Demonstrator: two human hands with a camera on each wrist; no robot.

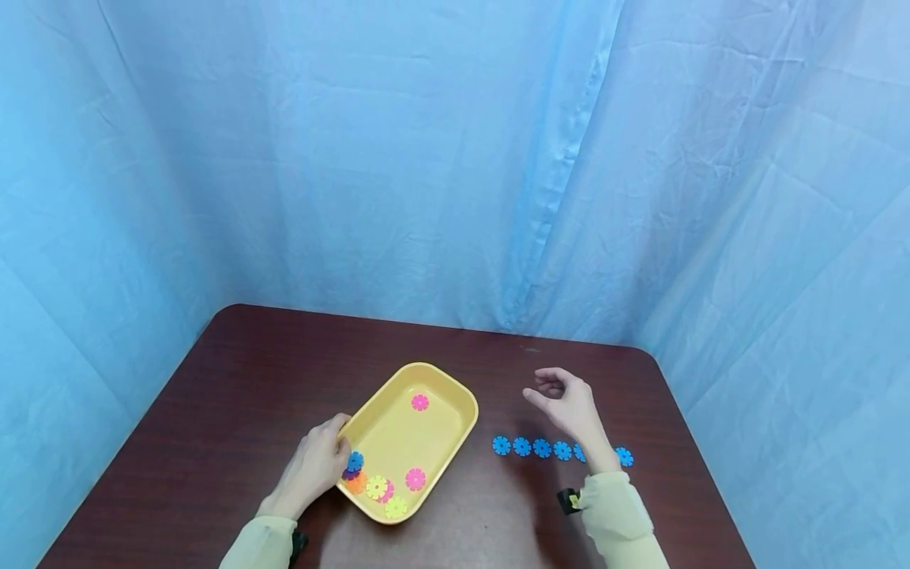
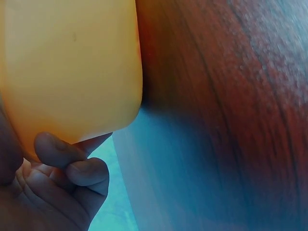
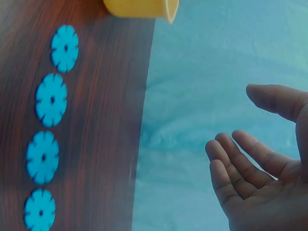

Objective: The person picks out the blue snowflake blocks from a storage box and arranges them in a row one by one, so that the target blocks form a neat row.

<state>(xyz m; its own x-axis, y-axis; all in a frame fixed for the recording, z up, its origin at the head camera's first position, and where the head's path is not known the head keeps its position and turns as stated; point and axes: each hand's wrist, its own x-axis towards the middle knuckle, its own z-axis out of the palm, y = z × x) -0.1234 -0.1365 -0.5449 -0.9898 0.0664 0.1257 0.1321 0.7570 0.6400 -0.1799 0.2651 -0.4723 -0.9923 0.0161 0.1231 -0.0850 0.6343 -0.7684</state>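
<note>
My left hand (image 1: pixel 313 466) grips the left side of a yellow plastic tray (image 1: pixel 465 395), its fingers curled at the wall. The left wrist view shows the tray's smooth outer side (image 2: pixel 72 67) with the fingertips against its lower edge. Inside lie several notched snowflake discs: a blue disc (image 1: pixel 355 461) by the thumb, orange, yellow and pink ones bunched at the near end, and a pink disc (image 1: pixel 420 402) at the far end. My right hand (image 1: pixel 569 403) hovers with relaxed fingers and nothing in them, beyond a row of blue snowflake discs (image 1: pixel 543 448), partly covering the row.
Dark brown wood-grain table (image 1: pixel 270 371) with rounded far corners. Light blue curtains (image 1: pixel 398 174) hang behind it and along both sides. The row of blue discs runs left to right, to the right of the tray.
</note>
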